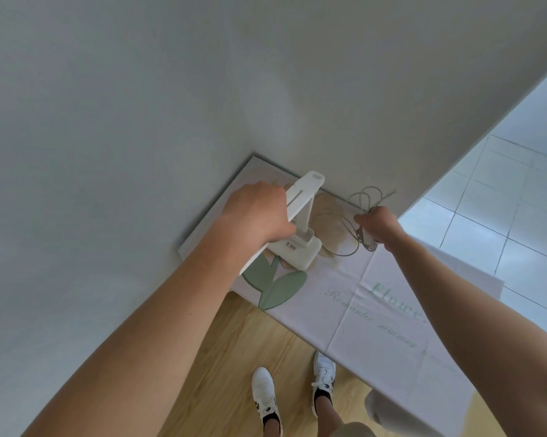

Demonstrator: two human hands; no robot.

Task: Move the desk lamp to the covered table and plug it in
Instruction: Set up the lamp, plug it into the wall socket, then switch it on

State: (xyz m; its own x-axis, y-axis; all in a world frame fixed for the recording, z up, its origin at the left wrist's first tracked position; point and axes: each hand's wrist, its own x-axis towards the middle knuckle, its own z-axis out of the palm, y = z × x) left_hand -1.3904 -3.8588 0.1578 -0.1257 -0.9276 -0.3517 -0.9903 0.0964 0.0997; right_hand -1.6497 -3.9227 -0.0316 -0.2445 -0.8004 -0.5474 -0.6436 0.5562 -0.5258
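A white folding desk lamp point(300, 244) sits with its base on the covered table point(376, 310), which wears a pale pink cloth printed with a green-leaved flower and lettering. My left hand point(259, 212) grips the lamp's folded arm from the left. My right hand point(376, 223) holds the bundled grey cord point(365, 197) together with a small white plug piece just right of the lamp. Loops of cord stick up from my fist and trail across the cloth toward the base. No socket is in view.
White walls meet in a corner right behind the table. A pale tiled floor point(502, 200) stretches away to the right. Wooden floor point(240, 357) lies below me, with my two white shoes point(297, 386) close to the table's front edge.
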